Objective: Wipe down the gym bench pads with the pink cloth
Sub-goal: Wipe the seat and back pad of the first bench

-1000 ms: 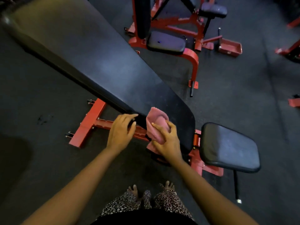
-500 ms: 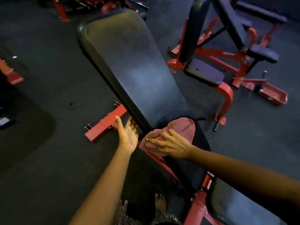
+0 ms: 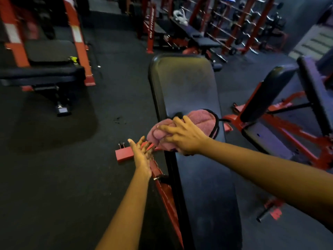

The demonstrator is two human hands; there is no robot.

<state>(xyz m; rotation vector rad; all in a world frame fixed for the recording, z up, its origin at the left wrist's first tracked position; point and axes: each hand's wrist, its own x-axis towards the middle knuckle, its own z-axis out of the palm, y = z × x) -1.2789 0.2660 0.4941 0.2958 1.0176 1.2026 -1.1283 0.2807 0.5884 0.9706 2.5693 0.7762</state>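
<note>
Black vinyl near pad (image 3: 203, 195) lying closest. Left hand (image 3: 142, 152) hovering beside pad edge over red frame (image 3: 124, 153), fingers straight, holding nothing. Right hand (image 3: 183, 138) pressing splayed fingers onto bunched pink cloth (image 3: 198, 120), sitting where near pad is meeting far pad (image 3: 183, 83). Likely mid-wipe. Next move calling for sliding cloth up far pad under firm pressure.

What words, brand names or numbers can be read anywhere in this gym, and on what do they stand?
No text here can be read.
Red upright post behind the bench: pale lettering running down it, too blurred to read.
Bench pad and pink cloth: no label or marking shows.
</note>
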